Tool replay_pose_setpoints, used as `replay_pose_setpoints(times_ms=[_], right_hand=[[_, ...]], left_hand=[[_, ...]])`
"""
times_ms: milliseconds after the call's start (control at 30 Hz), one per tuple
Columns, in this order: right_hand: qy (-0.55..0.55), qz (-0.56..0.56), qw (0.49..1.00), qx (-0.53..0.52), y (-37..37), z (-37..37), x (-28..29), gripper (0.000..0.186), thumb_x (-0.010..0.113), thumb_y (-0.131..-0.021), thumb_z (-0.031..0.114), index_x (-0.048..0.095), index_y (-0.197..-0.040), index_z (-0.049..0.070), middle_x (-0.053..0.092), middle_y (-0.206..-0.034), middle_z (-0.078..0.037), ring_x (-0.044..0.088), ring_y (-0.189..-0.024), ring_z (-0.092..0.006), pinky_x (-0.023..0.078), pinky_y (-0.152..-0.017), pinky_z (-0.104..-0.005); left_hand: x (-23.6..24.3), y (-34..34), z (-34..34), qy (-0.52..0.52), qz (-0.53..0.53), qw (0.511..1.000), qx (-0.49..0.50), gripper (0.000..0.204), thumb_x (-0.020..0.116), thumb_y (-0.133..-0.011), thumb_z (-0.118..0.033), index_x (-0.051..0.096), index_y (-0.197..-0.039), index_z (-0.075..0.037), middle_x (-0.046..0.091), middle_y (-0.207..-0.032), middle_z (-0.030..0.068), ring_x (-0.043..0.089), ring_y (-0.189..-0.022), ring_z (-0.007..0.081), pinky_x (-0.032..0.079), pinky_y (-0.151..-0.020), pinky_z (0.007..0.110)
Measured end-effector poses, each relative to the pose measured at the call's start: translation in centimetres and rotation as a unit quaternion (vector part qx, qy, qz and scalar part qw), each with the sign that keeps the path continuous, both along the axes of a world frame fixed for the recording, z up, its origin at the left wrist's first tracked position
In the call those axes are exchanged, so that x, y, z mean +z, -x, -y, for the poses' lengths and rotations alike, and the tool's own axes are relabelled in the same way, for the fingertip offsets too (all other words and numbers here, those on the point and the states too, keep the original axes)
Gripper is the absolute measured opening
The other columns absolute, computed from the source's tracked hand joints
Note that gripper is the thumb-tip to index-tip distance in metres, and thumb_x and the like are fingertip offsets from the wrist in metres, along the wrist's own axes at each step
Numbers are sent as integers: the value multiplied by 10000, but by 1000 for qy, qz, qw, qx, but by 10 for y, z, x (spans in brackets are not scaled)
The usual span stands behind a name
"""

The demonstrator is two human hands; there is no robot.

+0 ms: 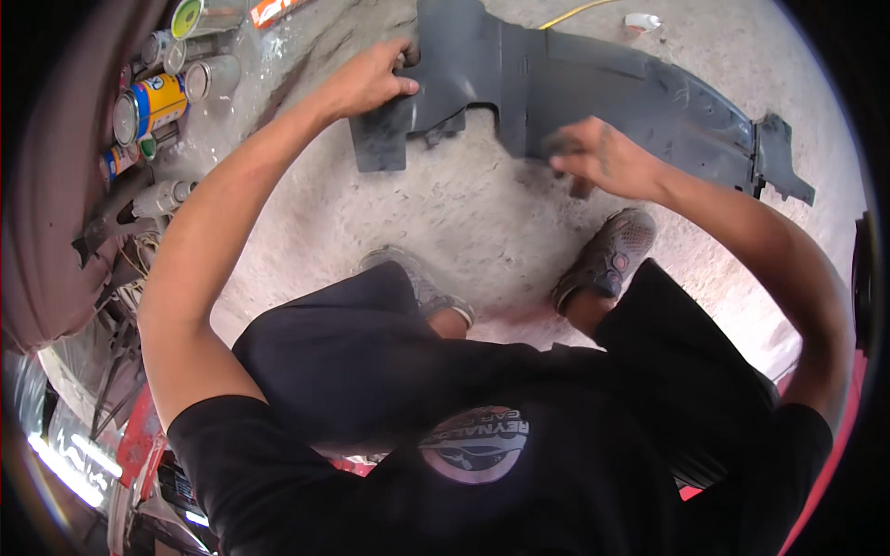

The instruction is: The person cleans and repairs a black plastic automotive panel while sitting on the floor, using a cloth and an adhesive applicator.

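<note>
A long dark grey plastic panel [630,93], curved along one side, lies across the concrete floor at the top. My left hand [380,79] grips the panel's upper left part, with fingers curled at its edge and thumb on its face. My right hand [598,162] is blurred over the panel's lower middle edge, its fingers bent round a small dark thing that is too smeared to name.
Several cans [153,107] stand at the upper left beside a dull maroon surface [42,232], with metal parts and wires below them. A yellow hose [575,11] runs behind the panel, near a small white item [642,23]. My shoes [607,259] are on the concrete floor [464,213].
</note>
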State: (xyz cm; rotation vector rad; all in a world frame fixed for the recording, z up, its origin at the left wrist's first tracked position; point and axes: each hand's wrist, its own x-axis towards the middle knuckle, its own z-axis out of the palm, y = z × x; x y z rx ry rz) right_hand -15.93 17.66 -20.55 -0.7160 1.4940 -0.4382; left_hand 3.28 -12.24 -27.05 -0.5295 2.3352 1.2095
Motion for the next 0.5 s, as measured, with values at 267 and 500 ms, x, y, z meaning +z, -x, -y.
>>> replay_pose_setpoints(times_ms=[267, 500], right_hand=[[-18, 79, 921, -381, -107, 30, -76, 398, 670, -1002, 229, 649, -1195, -118, 735, -963, -149, 731, -771, -219, 606, -713, -338], [8, 84, 897, -434, -150, 55, -71, 311, 688, -995, 196, 670, -1142, -78, 734, -964, -150, 725, -753, -209, 607, -686, -317]], left_hand=[[-25, -27, 18, -70, -56, 994, 56, 408, 778, -902, -144, 541, -1197, 7, 689, -1016, 140, 639, -893, 180, 511, -823, 327], [-13, -31, 11, -5, -136, 990, 23, 295, 722, -823, -74, 591, -1074, 7, 619, -902, 164, 590, -857, 255, 489, -800, 404]])
